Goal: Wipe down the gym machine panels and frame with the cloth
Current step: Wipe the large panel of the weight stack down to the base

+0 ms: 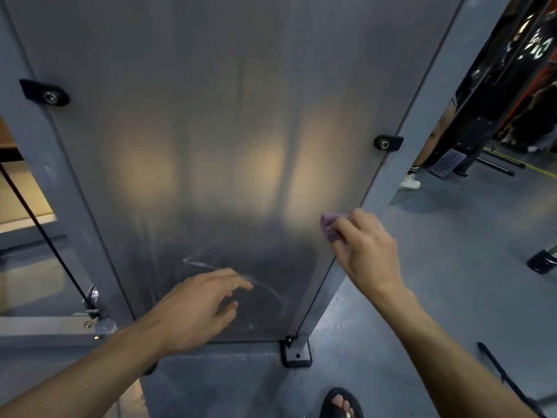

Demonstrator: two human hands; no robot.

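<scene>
A tall translucent grey panel (211, 131) of the gym machine fills the middle of the view, bolted between two grey frame posts (422, 95). My right hand (366, 245) pinches a small purple cloth (328, 226) against the panel's lower right edge, beside the right post. My left hand (199, 309) hovers with relaxed, spread fingers in front of the panel's bottom, holding nothing. Curved smear marks (262, 291) show on the panel near my left fingers.
A black cable (45, 236) runs diagonally down past the left post to a metal clip. A black foot plate (297, 354) anchors the right post on the grey floor. My sandalled foot (340, 402) is below. Another person's leg (428, 152) and black equipment stand at far right.
</scene>
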